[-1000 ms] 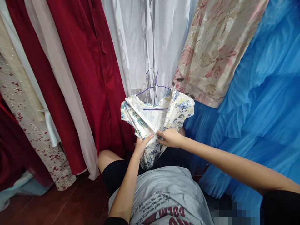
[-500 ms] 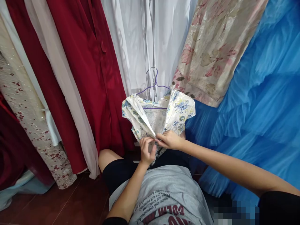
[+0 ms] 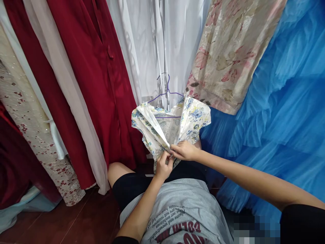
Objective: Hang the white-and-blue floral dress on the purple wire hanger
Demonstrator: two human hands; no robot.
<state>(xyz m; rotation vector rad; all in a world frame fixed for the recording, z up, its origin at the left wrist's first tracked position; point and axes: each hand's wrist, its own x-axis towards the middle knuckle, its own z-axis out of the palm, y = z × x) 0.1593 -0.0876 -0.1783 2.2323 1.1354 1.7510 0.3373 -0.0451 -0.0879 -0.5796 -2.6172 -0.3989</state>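
At the blouse (image 3: 195, 117), left hand (image 3: 164, 165) pinches beside right hand (image 3: 185, 150).

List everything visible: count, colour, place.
Floral garment: one, white and blue, centre
Hanger: one, purple, in garment
White cloth: unclear, white, behind hanger
Flowered cloth: one, beige, upper right
Tulle: unclear, blue, right
Red panels: two, red, left
Pale panel: one, pinkish, between these
White strip: one, white, left
Patterned cloth: one, cream, far left
Maroon cloth: unclear, maroon, left edge
Bluish cloth: unclear, pale, lower left
Floor: one, brown, below
Shirt: one, grey, bottom
Shorts: one, black, lap
Left hand: one, bare, on garment
Right hand: one, bare, on garment
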